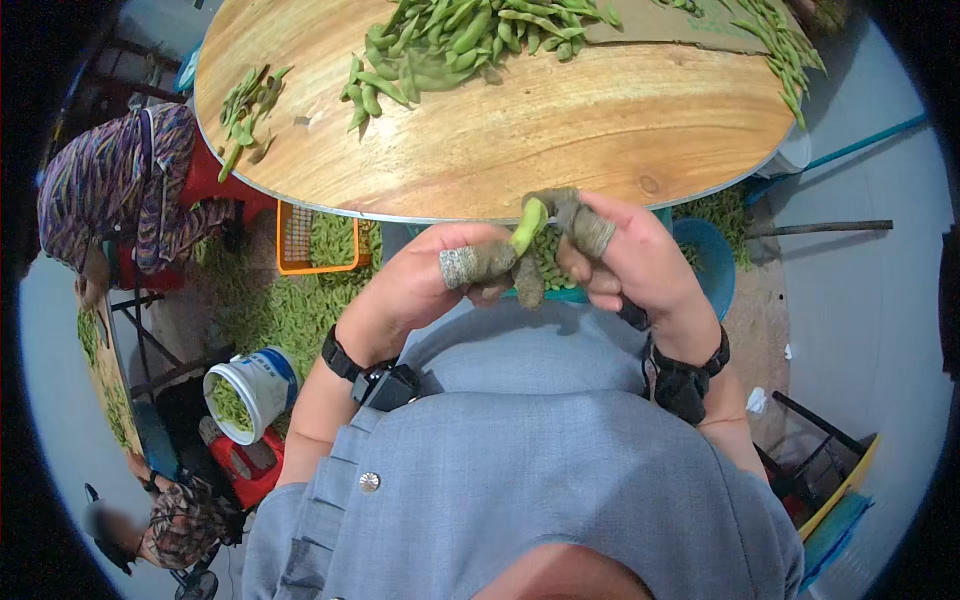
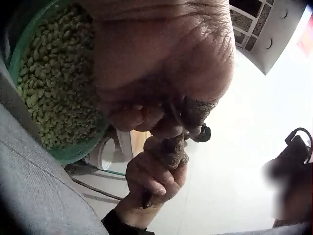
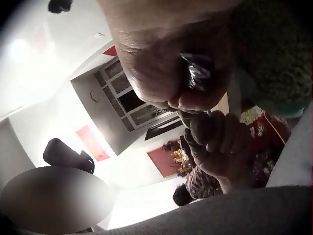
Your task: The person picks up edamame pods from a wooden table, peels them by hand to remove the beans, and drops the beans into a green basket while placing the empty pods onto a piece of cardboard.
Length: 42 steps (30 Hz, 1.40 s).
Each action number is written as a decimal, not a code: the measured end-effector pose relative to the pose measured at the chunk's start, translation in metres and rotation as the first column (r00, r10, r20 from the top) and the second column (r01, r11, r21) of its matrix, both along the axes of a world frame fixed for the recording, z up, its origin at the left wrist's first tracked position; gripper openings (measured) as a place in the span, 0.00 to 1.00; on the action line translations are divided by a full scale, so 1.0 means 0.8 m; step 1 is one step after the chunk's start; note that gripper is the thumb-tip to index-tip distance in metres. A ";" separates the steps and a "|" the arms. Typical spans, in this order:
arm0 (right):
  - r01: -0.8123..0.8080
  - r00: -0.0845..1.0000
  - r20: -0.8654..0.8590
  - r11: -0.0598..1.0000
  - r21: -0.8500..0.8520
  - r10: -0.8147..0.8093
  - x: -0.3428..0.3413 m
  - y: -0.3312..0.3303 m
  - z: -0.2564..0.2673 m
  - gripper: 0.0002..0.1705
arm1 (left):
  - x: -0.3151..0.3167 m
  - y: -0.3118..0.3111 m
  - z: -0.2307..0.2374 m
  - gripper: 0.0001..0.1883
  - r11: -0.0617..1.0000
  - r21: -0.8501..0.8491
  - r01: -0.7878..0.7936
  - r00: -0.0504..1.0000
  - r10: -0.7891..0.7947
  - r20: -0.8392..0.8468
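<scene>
Over the table's near edge both hands meet at a green soybean pod. My left hand pinches its lower end, the thumb wrapped in grey tape. My right hand, thumb and forefinger wrapped in stained tape, pinches the pod near its upper end. The right hand's other fingers are curled, and a shiny dark thing shows in its palm; I cannot tell what it is. Below the hands stands a green basin with many shelled beans, partly hidden by the hands in the head view.
A wooden table bears a heap of pods, a small pile at left and cardboard. An orange basket, a white bucket and a blue basin stand below. Two people sit at left.
</scene>
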State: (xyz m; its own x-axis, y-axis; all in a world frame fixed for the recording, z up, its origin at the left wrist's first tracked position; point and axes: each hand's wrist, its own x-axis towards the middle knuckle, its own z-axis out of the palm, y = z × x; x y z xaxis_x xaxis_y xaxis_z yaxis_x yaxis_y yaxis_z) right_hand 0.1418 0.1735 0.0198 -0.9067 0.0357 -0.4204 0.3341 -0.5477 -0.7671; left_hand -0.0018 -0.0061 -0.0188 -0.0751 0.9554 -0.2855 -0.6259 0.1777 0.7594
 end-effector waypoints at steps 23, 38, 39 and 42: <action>0.036 0.975 -0.174 0.874 -0.484 -0.136 -0.032 -0.020 -0.032 0.08 | 0.000 -0.008 0.024 0.17 0.981 0.135 -0.136 0.971 0.105 0.214; 0.185 0.965 -0.153 0.968 -0.170 -0.212 -0.025 -0.028 -0.022 0.05 | -0.011 0.017 0.020 0.16 0.976 0.014 -0.218 0.959 0.217 -0.182; 0.284 0.946 -0.115 0.947 -0.150 -0.302 -0.027 -0.027 -0.023 0.06 | -0.013 0.020 0.017 0.18 0.965 0.009 -0.262 0.964 0.262 -0.046; 0.430 0.900 -0.048 0.901 -0.066 -0.433 -0.033 -0.033 -0.023 0.06 | -0.023 0.019 0.025 0.17 0.884 0.036 -0.466 0.847 0.457 -0.270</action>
State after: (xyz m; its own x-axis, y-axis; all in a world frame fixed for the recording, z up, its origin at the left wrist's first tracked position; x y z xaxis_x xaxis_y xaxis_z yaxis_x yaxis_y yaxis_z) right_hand 0.1151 0.1472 0.0012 -0.8311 0.4085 -0.3775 0.0102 -0.6674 -0.7446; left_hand -0.0203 0.0091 0.0011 -0.5813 0.7833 -0.2203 -0.4195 -0.0566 0.9060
